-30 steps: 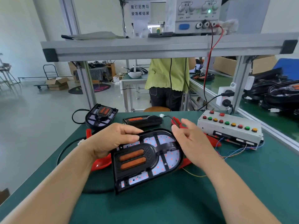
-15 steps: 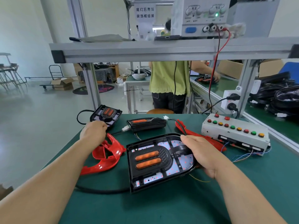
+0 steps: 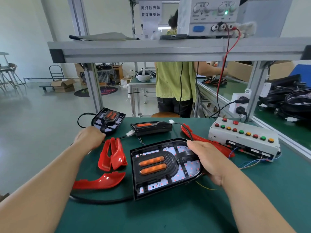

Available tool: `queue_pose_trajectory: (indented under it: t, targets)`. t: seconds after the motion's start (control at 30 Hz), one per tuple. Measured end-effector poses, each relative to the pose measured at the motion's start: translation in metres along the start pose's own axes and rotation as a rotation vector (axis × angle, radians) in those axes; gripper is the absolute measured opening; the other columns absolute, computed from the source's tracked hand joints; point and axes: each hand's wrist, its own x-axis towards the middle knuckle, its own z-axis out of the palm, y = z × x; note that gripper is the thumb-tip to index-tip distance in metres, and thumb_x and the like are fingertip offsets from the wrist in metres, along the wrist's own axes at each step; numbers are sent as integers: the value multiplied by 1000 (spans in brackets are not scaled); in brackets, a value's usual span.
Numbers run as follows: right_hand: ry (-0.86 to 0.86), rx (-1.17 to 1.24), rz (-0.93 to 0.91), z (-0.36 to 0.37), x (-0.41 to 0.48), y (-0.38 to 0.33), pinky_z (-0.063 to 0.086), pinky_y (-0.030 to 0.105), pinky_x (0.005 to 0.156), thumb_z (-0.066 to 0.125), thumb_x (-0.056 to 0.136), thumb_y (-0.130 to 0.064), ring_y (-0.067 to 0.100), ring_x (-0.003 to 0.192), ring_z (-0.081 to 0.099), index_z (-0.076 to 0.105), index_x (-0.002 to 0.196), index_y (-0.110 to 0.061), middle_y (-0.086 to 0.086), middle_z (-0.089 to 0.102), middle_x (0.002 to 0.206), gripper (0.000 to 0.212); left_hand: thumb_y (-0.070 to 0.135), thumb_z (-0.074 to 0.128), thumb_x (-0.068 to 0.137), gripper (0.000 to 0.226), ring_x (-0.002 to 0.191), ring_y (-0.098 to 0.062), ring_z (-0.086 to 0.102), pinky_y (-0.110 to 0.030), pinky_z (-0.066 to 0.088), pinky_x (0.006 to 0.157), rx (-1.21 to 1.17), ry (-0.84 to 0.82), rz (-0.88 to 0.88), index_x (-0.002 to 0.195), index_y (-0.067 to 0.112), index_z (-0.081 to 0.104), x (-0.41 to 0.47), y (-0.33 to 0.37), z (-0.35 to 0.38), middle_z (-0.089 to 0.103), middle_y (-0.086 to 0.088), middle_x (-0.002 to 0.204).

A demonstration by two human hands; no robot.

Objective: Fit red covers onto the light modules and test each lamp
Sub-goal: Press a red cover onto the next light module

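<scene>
Cover-fitting step, judging by the layout. Your right hand (image 3: 207, 163) grips the light module (image 3: 161, 167) by its right edge, mid-worktop (image 3: 185, 214). Your left hand (image 3: 89, 136) is at the red covers (image 3: 111, 155) left of the module. Its fingers are hidden, so I cannot tell the grip. Next: lift one cover and align it over the module. The black cable (image 3: 101, 201) looping left of it may snag; the button box (image 3: 242, 137) sits behind-right.

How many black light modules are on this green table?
3. The large module is held by the right hand; the small module lies at the far left; the narrow module lies mid-table. The side bench may hide more.
</scene>
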Motion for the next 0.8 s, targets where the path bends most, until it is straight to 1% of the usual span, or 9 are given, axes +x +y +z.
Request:
queue_pose_trajectory:
  t: [0.1,0.2,0.3,0.4,0.5,0.57,0.63,0.7,0.8]
  targets:
    - [-15,-4,-4,0,0,0,48,53,100,49,103,-33,38,102,69,61,100,6,22,73,105,41,2,58,92,24,88,-23,59,-36,52,88,34,-90,38,83,18,72,5,-6,2,64,-3,91]
    - [-21,23,-10,0,0,-1,50,46,89,50,102,-32,32,86,68,56,96,10,27,70,101,43,8,72,87,16,94,-22,65,-35,51,92,-24,-163,51,78,22,71,10,-12,6,71,0,92]
    - [-33,36,-6,-1,0,-1,47,42,85,50,102,-32,28,86,64,54,96,11,26,69,96,44,12,64,91,17,89,-26,65,-36,53,84,2,-26,81,79,23,68,9,-15,8,70,-3,93]
    - [-29,41,-5,-1,0,-2,49,50,94,49,102,-33,30,89,66,54,98,12,30,67,110,45,10,54,92,15,86,-35,62,-40,53,76,-18,186,105,93,12,69,8,-17,-5,68,-16,100]
    - [-14,81,9,-3,1,-1,48,54,99,50,103,-30,31,89,69,57,102,12,28,69,107,43,11,53,95,17,85,-34,56,-39,47,74,-53,298,141,100,14,69,2,-19,-31,59,-11,100]
    - [-8,117,31,-5,-1,-3,49,55,98,50,103,-28,33,89,71,64,102,8,24,74,101,39,9,58,96,12,85,-30,55,-36,44,77,-158,245,185,94,15,68,-9,-19,-49,60,-9,96]
    - [-7,159,50,-7,-4,-6,52,55,93,49,103,-27,37,91,71,68,105,4,24,74,103,36,5,62,93,17,81,-25,57,-33,44,76,-259,102,237,82,17,67,-26,-18,-66,67,-8,89]
    - [0,205,55,-12,-10,-9,57,46,80,49,103,-25,35,87,71,70,105,3,24,74,103,35,1,67,90,22,77,-16,58,-26,43,69,-294,-29,290,78,20,69,-47,-15,-77,68,-2,83]
    - [-26,273,54,-23,-19,-10,59,33,60,48,103,-26,26,73,74,80,82,-8,18,76,92,42,-3,70,86,24,73,-10,59,-16,43,64,-268,-157,375,78,20,72,-74,-7,-77,71,1,78]
